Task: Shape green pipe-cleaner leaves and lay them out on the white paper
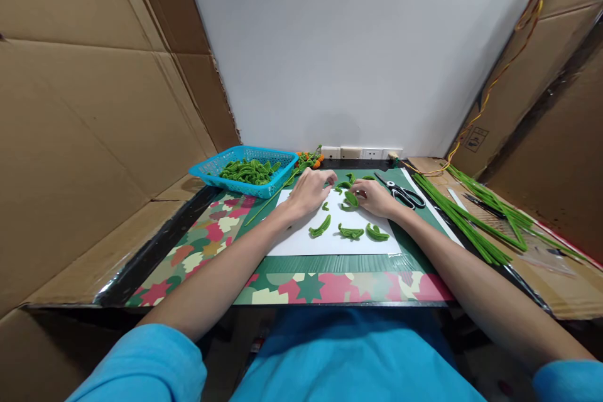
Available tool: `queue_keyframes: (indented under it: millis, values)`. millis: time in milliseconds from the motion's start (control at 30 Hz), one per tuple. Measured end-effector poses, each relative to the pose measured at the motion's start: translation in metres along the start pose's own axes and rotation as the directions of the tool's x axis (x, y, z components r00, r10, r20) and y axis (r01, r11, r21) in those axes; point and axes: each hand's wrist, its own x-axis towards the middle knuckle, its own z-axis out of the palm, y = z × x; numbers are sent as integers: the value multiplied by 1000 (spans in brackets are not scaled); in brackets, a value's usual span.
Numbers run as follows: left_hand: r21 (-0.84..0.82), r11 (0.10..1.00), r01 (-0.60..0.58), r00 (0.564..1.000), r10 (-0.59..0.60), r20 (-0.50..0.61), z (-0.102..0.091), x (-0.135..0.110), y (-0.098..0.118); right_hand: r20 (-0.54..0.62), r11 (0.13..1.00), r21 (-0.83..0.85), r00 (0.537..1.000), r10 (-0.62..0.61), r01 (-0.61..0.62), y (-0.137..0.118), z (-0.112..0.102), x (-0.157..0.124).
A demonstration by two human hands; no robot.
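Note:
My right hand (375,197) is closed, its fingertips pinching a looped green pipe-cleaner leaf (350,200) above a white sheet of paper (301,247). My left hand (311,192) is over the paper's far left part, thumb and fingers apart, with nothing visible between them. Nearer me on the sheet lie a curved green pipe-cleaner piece (320,227), a second piece (351,232) and a third piece (377,233). One small curled bit (325,206) rests between the hands. More green pieces (346,184) lie beyond the fingers, partly hidden.
A blue plastic basket (271,189) holding green pipe-cleaner pieces stands back left, near orange flowers (311,159). Black-handled scissors (409,197) lie right of the paper. Long green pipe cleaners (464,223) spread farther right. Cardboard walls (94,107) and a white wall (353,63) enclose the table.

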Motion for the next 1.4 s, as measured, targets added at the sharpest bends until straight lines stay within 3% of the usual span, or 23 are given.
queue_keyframes:
  millis: [167,267,400,500,667,833,1033,1267,1400]
  values:
    - [-34,997,71,991,-74,-115,-20,3,-8,-133,996,-18,987,87,-90,5,-15,13]
    - [-80,990,113,976,-126,-179,-31,0,-13,-97,988,-41,985,141,-146,8,-18,28]
    - [-59,996,66,990,-73,-120,-32,-12,-16,-29,983,-84,986,162,-164,2,-5,40]
    - [-5,1000,25,998,-25,-59,-29,-20,-15,-67,979,-108,984,167,-174,-5,0,41]
    - [19,997,69,995,-68,-67,-28,-20,-19,-135,979,-90,977,168,-181,-10,-26,30]
    - [30,989,144,988,-142,-66,-27,-20,-26,97,984,-59,980,175,-170,-5,-61,3]
    - [50,981,186,981,-183,-60,-25,-21,-29,337,984,-86,925,174,-153,-3,-78,-3]
    - [40,983,178,984,-177,-24,-26,-20,-26,195,978,-177,970,148,-114,3,-65,42]
    - [44,983,176,984,-175,-27,-28,-21,-24,247,985,-168,966,69,-28,-4,-46,61]
